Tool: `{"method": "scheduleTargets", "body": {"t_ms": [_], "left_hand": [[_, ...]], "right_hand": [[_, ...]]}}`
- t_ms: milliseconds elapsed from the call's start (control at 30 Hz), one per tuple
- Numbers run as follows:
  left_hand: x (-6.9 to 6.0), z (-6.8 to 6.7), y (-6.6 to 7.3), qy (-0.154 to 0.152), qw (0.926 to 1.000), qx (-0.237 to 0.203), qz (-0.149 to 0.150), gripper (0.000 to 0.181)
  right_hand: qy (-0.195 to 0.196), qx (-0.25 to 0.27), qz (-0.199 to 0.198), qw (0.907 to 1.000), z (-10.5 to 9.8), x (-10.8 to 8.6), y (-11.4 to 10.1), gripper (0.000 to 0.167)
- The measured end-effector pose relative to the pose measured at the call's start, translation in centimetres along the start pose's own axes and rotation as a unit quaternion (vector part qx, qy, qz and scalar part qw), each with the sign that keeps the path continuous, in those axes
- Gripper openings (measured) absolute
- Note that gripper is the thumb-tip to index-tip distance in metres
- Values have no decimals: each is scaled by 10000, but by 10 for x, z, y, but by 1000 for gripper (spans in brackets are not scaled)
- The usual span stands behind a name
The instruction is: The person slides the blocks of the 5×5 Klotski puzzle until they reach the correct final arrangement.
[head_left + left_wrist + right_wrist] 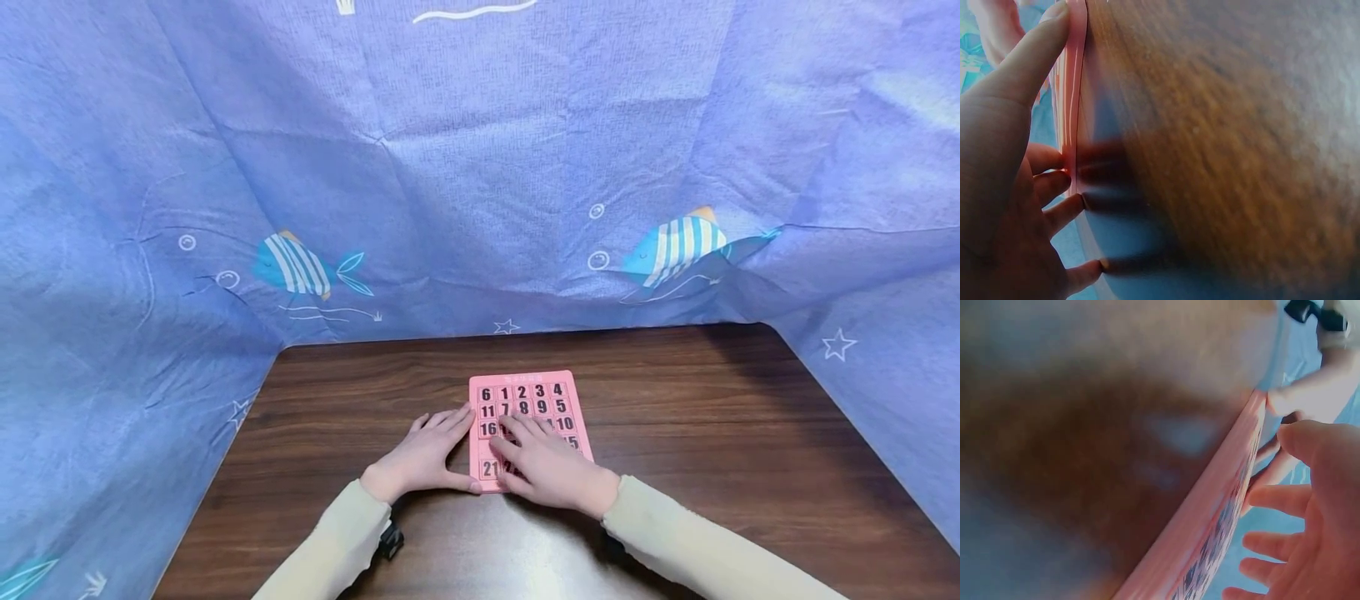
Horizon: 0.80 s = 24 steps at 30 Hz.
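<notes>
A pink number slide puzzle (521, 379) with black-numbered square tiles lies flat on the table. Against its left side rests my left hand (423, 457), thumb at the near left corner and fingers spread along the edge. The left wrist view shows that thumb (1025, 65) on the pink rim, some fingertips touching the side and the lowest one on the table. My right hand (551, 467) is over the tiles, covering several in the middle and lower right. In the right wrist view its fingers (1275, 547) are spread above the numbered face; contact is hard to judge.
The dark wood-grain table (712, 433) extends around the puzzle. Behind and beside it hangs a blue cloth (480, 167) printed with striped fish. A small black device (391, 540) sits at the left wrist, below the pale sleeve (341, 533).
</notes>
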<state>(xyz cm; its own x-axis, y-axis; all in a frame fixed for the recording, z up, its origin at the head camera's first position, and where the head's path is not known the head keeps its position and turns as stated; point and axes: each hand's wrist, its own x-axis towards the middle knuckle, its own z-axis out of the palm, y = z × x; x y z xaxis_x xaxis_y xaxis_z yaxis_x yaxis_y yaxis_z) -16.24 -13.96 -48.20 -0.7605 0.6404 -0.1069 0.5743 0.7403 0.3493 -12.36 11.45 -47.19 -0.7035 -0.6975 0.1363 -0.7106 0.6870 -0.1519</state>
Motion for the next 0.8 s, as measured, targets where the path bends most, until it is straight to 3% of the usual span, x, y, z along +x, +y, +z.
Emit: {"method": "scheduleTargets", "body": {"t_ms": [300, 600, 800], "left_hand": [[0, -4, 1, 7, 9999, -107, 23, 112], [-1, -5, 3, -53, 10000, -80, -17, 114], [-2, -5, 4, -7, 10000, -93, 34, 113]], "right_hand": [[-138, -67, 145, 9998, 3, 15, 7, 53], [-157, -292, -53, 9994, 5, 2, -1, 57], [42, -455, -346, 9984, 5, -6, -10, 58]]}}
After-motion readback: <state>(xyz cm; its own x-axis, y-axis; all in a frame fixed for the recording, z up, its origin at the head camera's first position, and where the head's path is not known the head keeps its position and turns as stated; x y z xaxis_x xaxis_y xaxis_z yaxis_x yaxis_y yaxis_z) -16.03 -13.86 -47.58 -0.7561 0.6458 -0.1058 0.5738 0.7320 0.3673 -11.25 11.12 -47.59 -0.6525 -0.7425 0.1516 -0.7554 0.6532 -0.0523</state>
